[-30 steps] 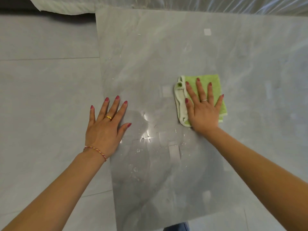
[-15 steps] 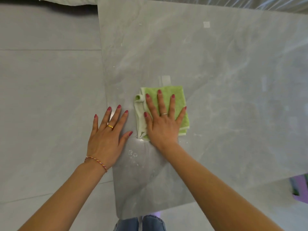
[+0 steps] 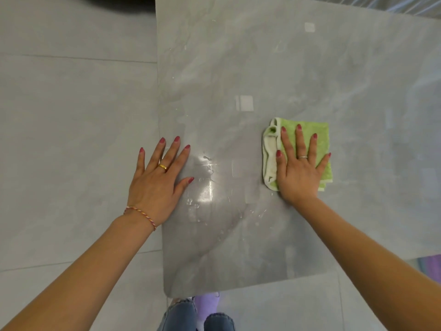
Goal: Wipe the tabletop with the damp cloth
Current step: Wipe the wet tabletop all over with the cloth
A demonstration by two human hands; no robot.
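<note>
A glossy grey tabletop (image 3: 274,68) fills the middle and right of the head view. A folded green and white cloth (image 3: 321,139) lies on it right of centre. My right hand (image 3: 299,168) presses flat on the cloth with fingers spread, covering its near half. My left hand (image 3: 158,182) rests flat on the table's left edge, fingers apart, holding nothing. Water droplets and a wet sheen (image 3: 207,185) show on the surface between the two hands.
Grey floor tiles (image 3: 71,139) lie left of and below the table. The table's near edge runs just above my jeans-clad knees (image 3: 181,314) and a purple shoe (image 3: 207,304). Clear plastic sheeting (image 3: 381,3) lies beyond the far edge.
My right hand slid the cloth left toward my left hand, then back to the right. My left hand has stayed planted on the table's left edge.
</note>
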